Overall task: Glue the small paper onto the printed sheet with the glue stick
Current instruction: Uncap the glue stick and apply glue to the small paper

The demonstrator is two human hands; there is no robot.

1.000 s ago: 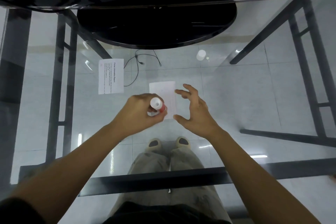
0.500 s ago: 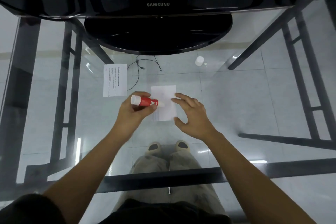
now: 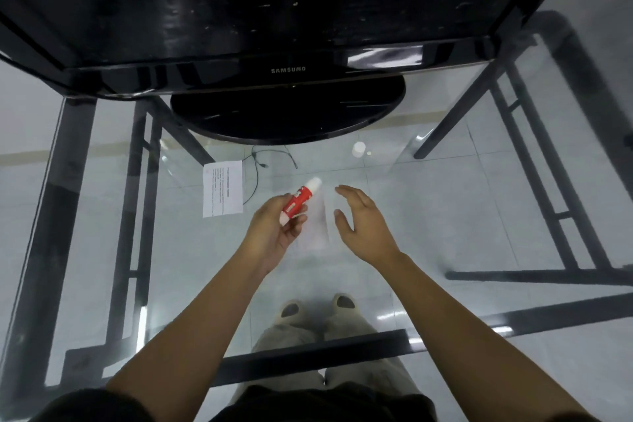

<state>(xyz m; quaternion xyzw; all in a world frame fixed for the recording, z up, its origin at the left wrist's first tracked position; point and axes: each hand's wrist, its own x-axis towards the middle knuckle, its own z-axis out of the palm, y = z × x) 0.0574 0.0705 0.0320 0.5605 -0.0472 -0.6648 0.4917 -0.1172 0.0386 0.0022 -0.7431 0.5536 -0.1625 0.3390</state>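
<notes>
1. Fingers (image 3: 294, 227) of the left hand (image 3: 274, 236): we log them curled round the lower half of the glue stick (image 3: 300, 203), thumb on its near side; fingers (image 3: 350, 193) of the right hand (image 3: 363, 228) spread apart and loosely bent, holding nothing.
2. Glue stick: red body, tilted, white end pointing up and away from the person; we cannot tell whether that end touches anything.
3. Small paper (image 3: 320, 229): pale and blurred, flat on the glass table (image 3: 445, 216), between the two hands; right hand just beside its right edge, contact unclear.
4. Printed sheet (image 3: 222, 189): flat on the glass, left of the left hand and a little farther off; apart from the small paper; lines of text run along its length.
5. Thin dark cable (image 3: 256, 175): just beyond the printed sheet's right edge.
6. Small white cap (image 3: 359, 149): farther right, alone on the glass, well apart from both papers.
7. Black monitor (image 3: 287, 27): at the far edge; round stand (image 3: 287, 115) resting on the glass.
</notes>
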